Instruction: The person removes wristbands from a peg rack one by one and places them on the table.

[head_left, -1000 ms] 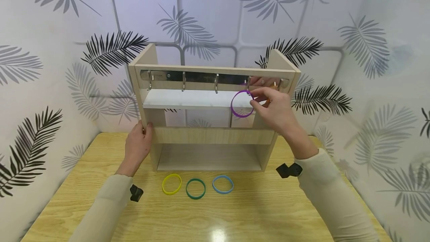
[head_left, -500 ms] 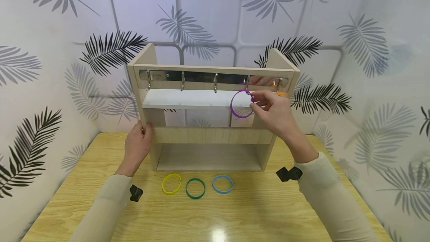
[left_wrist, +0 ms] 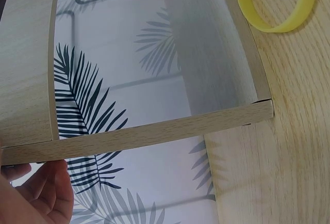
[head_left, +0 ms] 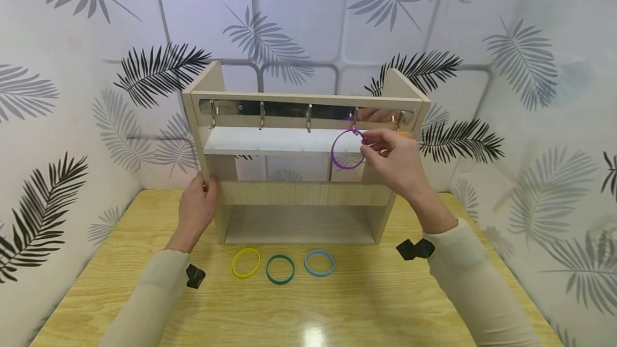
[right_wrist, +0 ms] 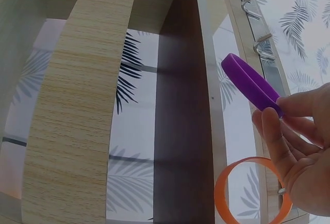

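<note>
My right hand (head_left: 397,162) pinches a purple silicone wristband (right_wrist: 250,82) between thumb and fingers. In the head view the band's top edge overlaps the tip of the fourth hook (head_left: 355,118) from the left on the metal hook rail (head_left: 285,111). An orange wristband (right_wrist: 221,195) hangs at the rightmost hook, mostly hidden behind my right hand in the head view. With my left hand (head_left: 197,202) I grip the left side panel of the small wooden shelf (head_left: 306,194), fingers partly hidden behind it.
On the wooden table (head_left: 241,315), in front of the shelf, lie yellow (head_left: 233,264), green (head_left: 268,272) and light blue (head_left: 332,266) wristbands. Hooks to the left of the purple band carry nothing. A leaf-patterned wall (head_left: 308,15) stands close behind the shelf.
The right hand has shifted very slightly right with the purple wristband, which stays by the fourth hook. More of the orange band shows than a second ago. The left hand keeps its place.
</note>
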Action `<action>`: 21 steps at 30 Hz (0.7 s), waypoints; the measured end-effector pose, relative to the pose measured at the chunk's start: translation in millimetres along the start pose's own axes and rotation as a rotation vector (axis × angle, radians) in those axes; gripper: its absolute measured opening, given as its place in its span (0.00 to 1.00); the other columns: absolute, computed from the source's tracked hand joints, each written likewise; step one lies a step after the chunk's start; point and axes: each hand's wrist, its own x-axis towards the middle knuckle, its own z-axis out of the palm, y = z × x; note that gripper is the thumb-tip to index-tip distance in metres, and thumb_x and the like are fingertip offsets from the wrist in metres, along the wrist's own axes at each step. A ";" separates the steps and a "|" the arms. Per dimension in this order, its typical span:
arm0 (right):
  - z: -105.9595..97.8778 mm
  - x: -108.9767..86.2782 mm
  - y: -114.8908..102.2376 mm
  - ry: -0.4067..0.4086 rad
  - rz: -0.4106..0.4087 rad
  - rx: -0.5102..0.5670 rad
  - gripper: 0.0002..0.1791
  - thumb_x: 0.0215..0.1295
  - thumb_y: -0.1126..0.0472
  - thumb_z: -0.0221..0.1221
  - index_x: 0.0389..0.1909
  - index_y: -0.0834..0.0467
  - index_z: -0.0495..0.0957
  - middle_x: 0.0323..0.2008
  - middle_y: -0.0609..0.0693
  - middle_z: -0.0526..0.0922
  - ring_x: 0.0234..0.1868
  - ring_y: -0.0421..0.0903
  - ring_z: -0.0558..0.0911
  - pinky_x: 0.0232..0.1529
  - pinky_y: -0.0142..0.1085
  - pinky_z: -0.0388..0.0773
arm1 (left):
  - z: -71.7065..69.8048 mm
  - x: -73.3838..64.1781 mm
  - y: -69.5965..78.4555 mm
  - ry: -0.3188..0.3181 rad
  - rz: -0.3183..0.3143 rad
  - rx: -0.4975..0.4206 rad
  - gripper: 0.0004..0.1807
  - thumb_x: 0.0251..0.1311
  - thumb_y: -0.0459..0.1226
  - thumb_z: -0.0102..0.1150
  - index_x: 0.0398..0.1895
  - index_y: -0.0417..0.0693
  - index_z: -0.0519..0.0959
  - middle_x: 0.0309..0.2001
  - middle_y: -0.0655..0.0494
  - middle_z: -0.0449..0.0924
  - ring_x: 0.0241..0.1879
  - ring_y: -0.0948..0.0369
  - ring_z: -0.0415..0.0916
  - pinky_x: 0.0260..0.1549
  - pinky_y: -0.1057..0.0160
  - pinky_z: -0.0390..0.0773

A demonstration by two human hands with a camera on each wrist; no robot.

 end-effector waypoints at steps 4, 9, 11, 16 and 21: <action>-1.0 2.1 -1.4 0.021 -0.012 0.011 0.12 0.60 0.68 0.62 0.45 0.65 0.79 0.37 0.56 0.83 0.31 0.47 0.83 0.30 0.25 0.76 | -0.9 0.6 1.2 0.002 0.003 0.000 0.26 0.72 0.49 0.35 0.52 0.35 0.72 0.40 0.38 0.77 0.35 0.44 0.77 0.31 0.46 0.74; -2.6 4.5 -5.1 0.035 -0.019 0.051 0.11 0.59 0.68 0.62 0.44 0.65 0.79 0.36 0.56 0.83 0.31 0.46 0.82 0.30 0.26 0.76 | -1.2 0.8 1.7 -0.003 0.006 0.001 0.26 0.72 0.49 0.34 0.51 0.35 0.72 0.39 0.38 0.77 0.35 0.44 0.77 0.30 0.46 0.74; -3.1 4.2 -6.4 0.030 -0.010 0.051 0.11 0.60 0.68 0.62 0.44 0.65 0.79 0.37 0.56 0.83 0.32 0.46 0.82 0.31 0.26 0.76 | -1.2 0.6 1.6 -0.004 0.005 0.003 0.26 0.72 0.49 0.34 0.50 0.35 0.72 0.39 0.38 0.77 0.34 0.44 0.77 0.30 0.46 0.74; -3.2 3.1 -7.7 0.020 0.001 0.050 0.11 0.61 0.66 0.62 0.45 0.64 0.79 0.38 0.55 0.82 0.34 0.45 0.82 0.32 0.26 0.76 | 0.2 0.6 -0.3 0.001 0.004 0.011 0.25 0.72 0.49 0.35 0.48 0.35 0.73 0.38 0.39 0.77 0.34 0.44 0.77 0.30 0.46 0.74; -3.0 2.3 -6.7 0.014 -0.008 0.064 0.11 0.61 0.66 0.61 0.44 0.64 0.79 0.37 0.55 0.83 0.34 0.46 0.82 0.32 0.26 0.76 | 0.4 0.7 -1.0 0.009 0.007 0.010 0.25 0.72 0.49 0.36 0.46 0.36 0.73 0.37 0.39 0.77 0.33 0.44 0.77 0.29 0.47 0.74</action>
